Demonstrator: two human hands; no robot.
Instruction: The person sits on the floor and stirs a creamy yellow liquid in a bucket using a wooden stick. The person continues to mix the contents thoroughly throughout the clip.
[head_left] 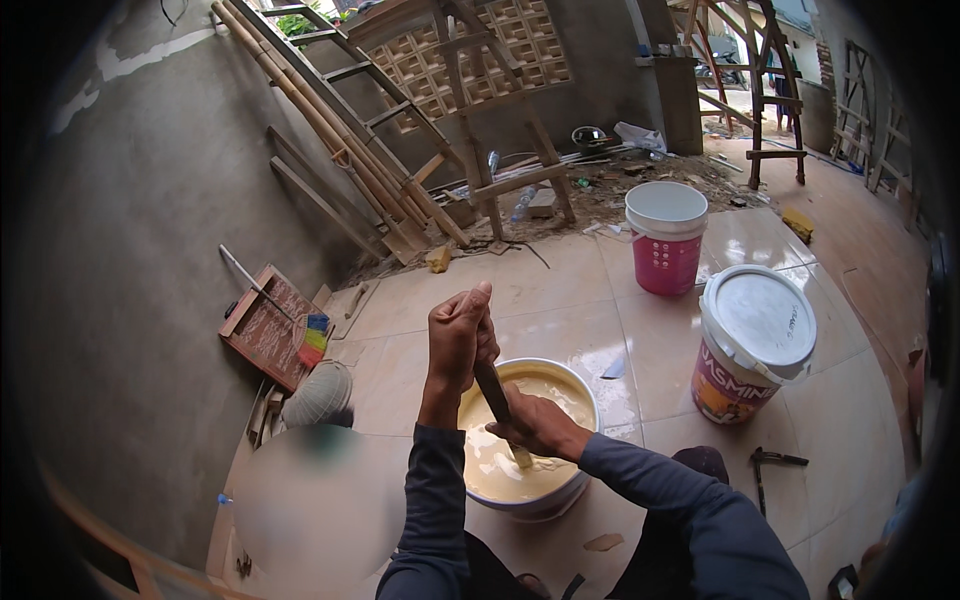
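Left hand (457,335): fist clenched round the upper end of a brown wooden stirring stick (497,398), thumb raised on top

Right hand (537,424): fingers closed on the same stick lower down, just above the liquid

Brown wooden stirring stick: long, narrow, slanted; lower end sunk in the paint

Round white plastic bucket (578,486): open, on the floor right before the person, filled with thick, smooth pale-yellow paint (500,470)

Glossy beige tiled floor (560,290): square tiles, reflective, dusty toward the wall

White plastic paint pail with a flat white lid (752,340): closed, printed orange label, to the right of the open bucket, apart from it

Pink plastic bucket with a white upper band (666,237): farther back, upright

Wooden framed sieve tray (268,325): leaning low against the grey cement wall (140,250) on the left, a multicoloured brush (315,338) beside it

Bamboo poles and wooden ladder (340,130): propped against the wall

Sleeves: dark blue, long, on both forearms
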